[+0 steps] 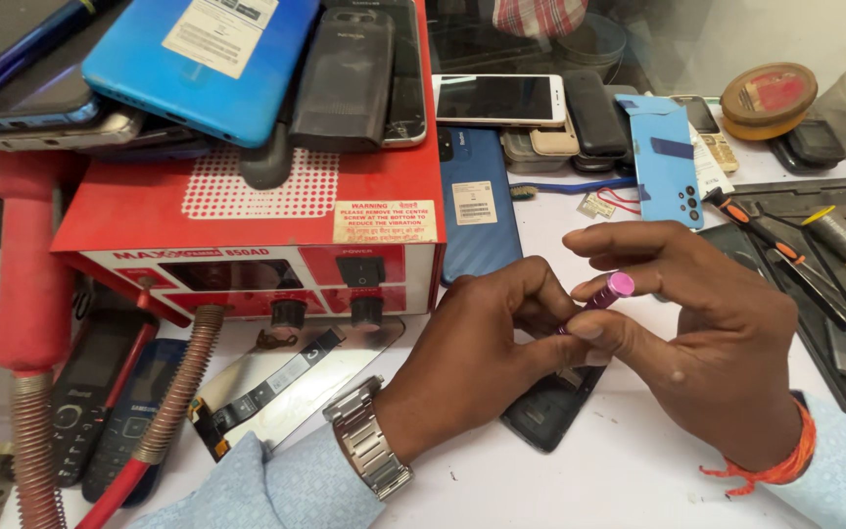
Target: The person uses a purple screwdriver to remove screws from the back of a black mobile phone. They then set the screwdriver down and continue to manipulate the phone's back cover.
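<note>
White bench: both hands, left & right, grip ribbed pink metal tool.

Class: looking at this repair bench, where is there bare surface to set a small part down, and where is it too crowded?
Bare white table lies in front of both wrists, below the dark phone. It is crowded behind the hands, among the phones, on the red machine, and on the tool mat.

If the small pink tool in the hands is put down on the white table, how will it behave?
The pink tool looks round and slim, so it would probably roll on the table. It seems stiff and light: the fingertips of the right hand and left hand alone support it.
</note>
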